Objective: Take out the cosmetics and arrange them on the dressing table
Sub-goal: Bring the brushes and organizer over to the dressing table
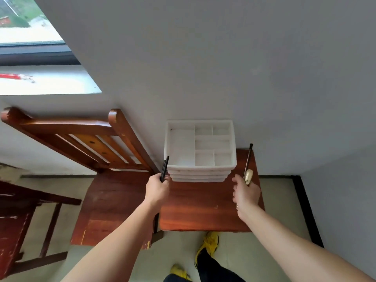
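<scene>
Roughly at frame centre, a white organiser point(200, 147) with divided compartments stands at the back of a small wooden table point(203, 202), against the wall. The left hand point(157, 190), by the organiser's front left corner, has its fingers curled round two thin black sticks point(165, 167) that point upward, tips just beside the organiser's edge. The right hand point(246, 193), right of the organiser, pinches a long dark pencil point(249, 157) and a small cream item point(248, 176); its other fingers spread loosely. Both hands are over the tabletop. A wooden chair point(97, 143) is at frame left, just beside the table. The window sill point(50, 82), upper left, carries a red object point(15, 76). Yellow shoes point(210, 242) show at bottom centre.
</scene>
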